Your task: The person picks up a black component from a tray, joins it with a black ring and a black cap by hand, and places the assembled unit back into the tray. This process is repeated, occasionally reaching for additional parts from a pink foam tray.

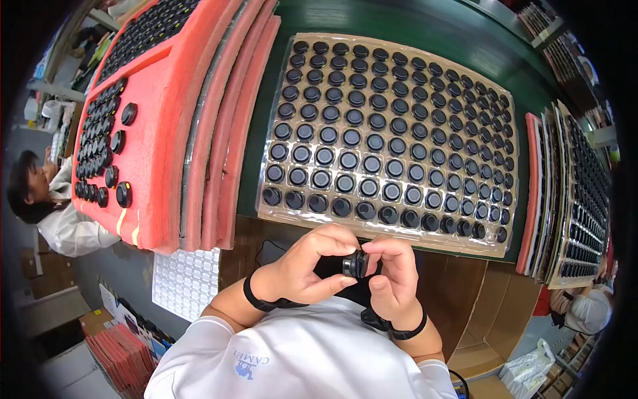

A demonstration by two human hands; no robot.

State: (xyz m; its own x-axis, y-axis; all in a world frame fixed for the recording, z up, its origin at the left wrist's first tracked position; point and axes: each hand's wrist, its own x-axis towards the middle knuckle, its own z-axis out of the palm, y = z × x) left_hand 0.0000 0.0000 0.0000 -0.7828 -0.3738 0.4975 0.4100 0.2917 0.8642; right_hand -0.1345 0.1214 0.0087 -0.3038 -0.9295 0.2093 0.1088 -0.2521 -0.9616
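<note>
The black part (pixel 353 265), pinched by left fingers (pixel 334 245), right fingers (pixel 391 247) parted, is judged light, stiff, best held by its rim

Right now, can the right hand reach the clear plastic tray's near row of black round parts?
Probably yes: the right hand is by the clear plastic tray, nothing visible blocking the near black round parts, though its fingers seem busy with the black cylindrical piece the left hand holds.
</note>
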